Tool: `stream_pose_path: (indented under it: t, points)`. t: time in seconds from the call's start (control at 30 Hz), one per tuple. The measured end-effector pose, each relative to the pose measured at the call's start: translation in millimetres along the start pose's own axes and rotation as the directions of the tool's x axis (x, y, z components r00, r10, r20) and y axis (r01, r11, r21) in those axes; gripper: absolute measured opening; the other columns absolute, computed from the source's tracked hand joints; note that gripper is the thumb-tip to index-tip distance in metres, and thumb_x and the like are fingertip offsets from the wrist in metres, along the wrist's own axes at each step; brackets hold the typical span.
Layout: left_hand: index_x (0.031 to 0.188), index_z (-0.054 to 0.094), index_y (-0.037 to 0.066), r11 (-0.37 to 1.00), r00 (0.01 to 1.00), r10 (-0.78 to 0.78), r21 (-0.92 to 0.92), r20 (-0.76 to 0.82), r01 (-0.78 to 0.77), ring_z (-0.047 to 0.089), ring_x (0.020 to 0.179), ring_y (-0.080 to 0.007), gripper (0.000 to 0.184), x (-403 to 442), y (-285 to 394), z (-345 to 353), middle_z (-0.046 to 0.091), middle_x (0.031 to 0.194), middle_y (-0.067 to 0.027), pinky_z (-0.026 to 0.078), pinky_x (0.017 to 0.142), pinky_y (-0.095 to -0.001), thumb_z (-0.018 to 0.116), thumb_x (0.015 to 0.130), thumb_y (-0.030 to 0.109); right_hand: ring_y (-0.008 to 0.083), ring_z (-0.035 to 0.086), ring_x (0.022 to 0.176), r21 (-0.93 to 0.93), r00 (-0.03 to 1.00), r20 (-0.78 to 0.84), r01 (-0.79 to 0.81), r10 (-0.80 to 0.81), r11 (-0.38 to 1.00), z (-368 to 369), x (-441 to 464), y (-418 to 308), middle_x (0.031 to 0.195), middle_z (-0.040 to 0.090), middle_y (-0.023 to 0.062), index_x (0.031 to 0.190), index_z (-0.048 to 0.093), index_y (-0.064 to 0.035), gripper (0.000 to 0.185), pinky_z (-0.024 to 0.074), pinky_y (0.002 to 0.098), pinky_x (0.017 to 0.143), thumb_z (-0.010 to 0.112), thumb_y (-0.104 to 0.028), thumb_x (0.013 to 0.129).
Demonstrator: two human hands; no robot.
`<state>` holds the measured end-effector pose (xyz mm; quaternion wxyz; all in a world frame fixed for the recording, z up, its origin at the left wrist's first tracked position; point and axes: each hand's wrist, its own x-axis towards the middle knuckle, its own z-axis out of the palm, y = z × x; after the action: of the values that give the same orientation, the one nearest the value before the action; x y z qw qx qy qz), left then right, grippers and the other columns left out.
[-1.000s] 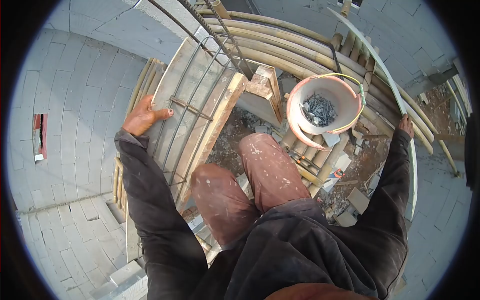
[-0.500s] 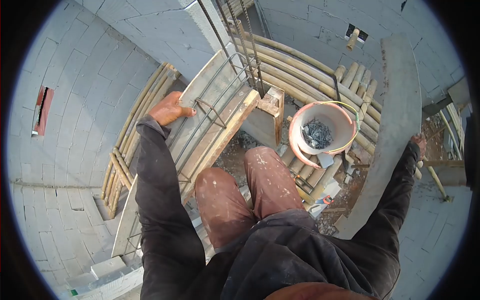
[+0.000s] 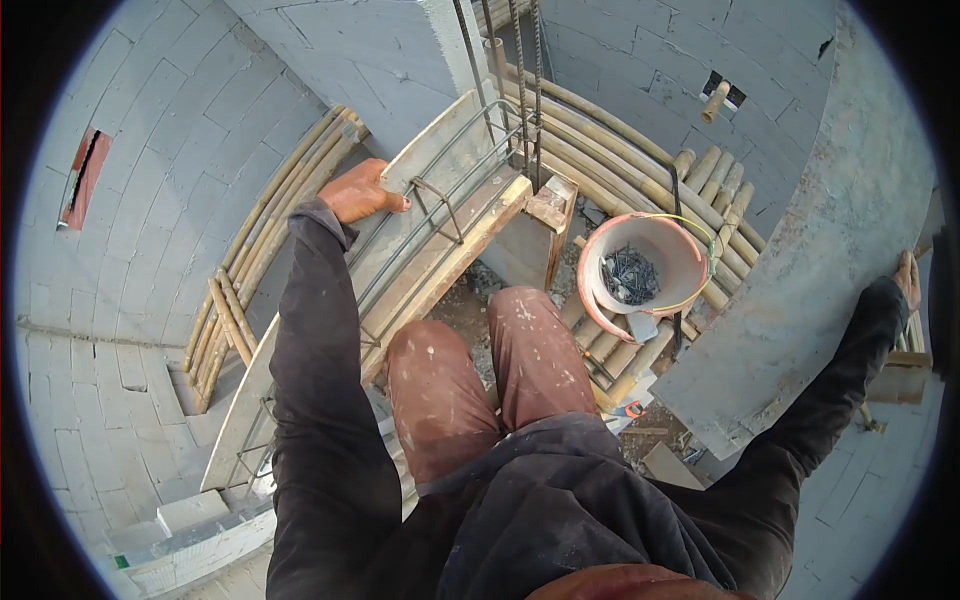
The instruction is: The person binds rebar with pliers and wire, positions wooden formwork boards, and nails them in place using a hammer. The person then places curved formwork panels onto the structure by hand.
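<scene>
My left hand [image 3: 362, 192] is closed over the upper edge of a pale formwork board [image 3: 412, 152], thumb on the near side. Beside that board runs a rebar cage [image 3: 440, 212] of thin steel bars, with a timber plank [image 3: 450, 262] along its other side. At the far right my right hand [image 3: 907, 281] grips the outer edge of a long grey panel [image 3: 800, 265], its fingers partly hidden by the edge and the sleeve. The panel slants from the top right down toward my right side.
A bucket [image 3: 646, 262] of nails stands on bamboo poles [image 3: 600, 130] in front of me. Vertical rebars [image 3: 520, 80] rise at the wall corner. More bamboo [image 3: 270, 240] leans at left. An orange-and-blue handsaw [image 3: 632, 409] lies near my knee. Grey block walls [image 3: 160, 190] surround me.
My right hand has moved outward and slightly forward with the panel, which has turned its broad face into view. My left hand stays on the formwork board; the view has shifted slightly.
</scene>
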<state>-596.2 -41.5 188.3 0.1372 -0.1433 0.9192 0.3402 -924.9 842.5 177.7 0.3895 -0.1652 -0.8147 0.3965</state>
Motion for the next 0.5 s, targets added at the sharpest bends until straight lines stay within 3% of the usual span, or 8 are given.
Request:
stream_pose_path:
  t: [0.07,0.13,0.23,0.43,0.5]
  points:
    - [0.122,0.062,-0.003,1.0,1.0,-0.013,-0.01,0.024,0.014,0.066,0.098,-0.024,0.052,-0.5,-1.2,2.7,0.07,0.106,-0.0134,0.049,0.09,-0.0355,0.082,0.081,0.023,0.0158,0.065,0.109,0.124,0.99,0.136,0.018,-0.035,0.992,-4.7,35.6,-18.3,0.119,0.072,0.0085,0.124,0.07,-0.0051,0.041,0.0488,0.0262,0.094,0.071,-0.033,0.094]
    - [0.111,0.07,-0.005,0.998,1.0,-0.013,-0.06,-0.022,0.012,0.068,0.095,-0.0238,0.038,-5.2,3.3,3.2,0.074,0.1,-0.0139,0.048,0.089,-0.0357,0.078,0.08,0.016,0.0145,0.064,0.109,0.227,0.966,0.246,0.024,-0.081,0.974,3.0,58.1,-45.5,0.119,0.071,0.0084,0.124,0.07,-0.003,0.04,0.0489,0.0253,0.092,0.071,-0.031,0.095]
    - [0.112,0.07,-0.005,0.998,0.998,0.04,0.041,-0.049,-0.038,0.068,0.097,-0.0268,0.041,2.9,-10.1,3.2,0.074,0.101,-0.0157,0.047,0.091,-0.0369,0.079,0.079,0.018,0.0153,0.064,0.11,0.319,0.943,0.294,0.054,-0.153,0.946,25.9,60.5,-99.6,0.12,0.071,0.0089,0.124,0.069,-0.0022,0.04,0.0484,0.0264,0.094,0.071,-0.03,0.095]
    - [0.113,0.071,-0.004,0.997,0.996,0.081,-0.007,-0.045,-0.081,0.069,0.094,-0.0289,0.044,14.5,-31.6,4.8,0.074,0.102,-0.017,0.049,0.089,-0.037,0.081,0.078,0.021,0.0168,0.063,0.111,0.458,0.872,0.374,0.124,-0.317,0.88,76.6,31.5,-214.7,0.122,0.069,0.0099,0.124,0.068,-0.0006,0.041,0.0472,0.0286,0.097,0.072,-0.028,0.094]
    - [0.113,0.071,-0.002,0.982,0.978,0.17,0.101,-0.123,-0.158,0.069,0.092,-0.0294,0.043,9.7,-29.3,6.8,0.074,0.101,-0.0172,0.05,0.087,-0.0386,0.081,0.079,0.023,0.0173,0.062,0.112,0.491,0.842,0.397,0.14,-0.364,0.86,93.1,15.4,-247.1,0.123,0.069,0.0102,0.124,0.068,-0.0001,0.041,0.0468,0.0293,0.097,0.072,-0.028,0.094]
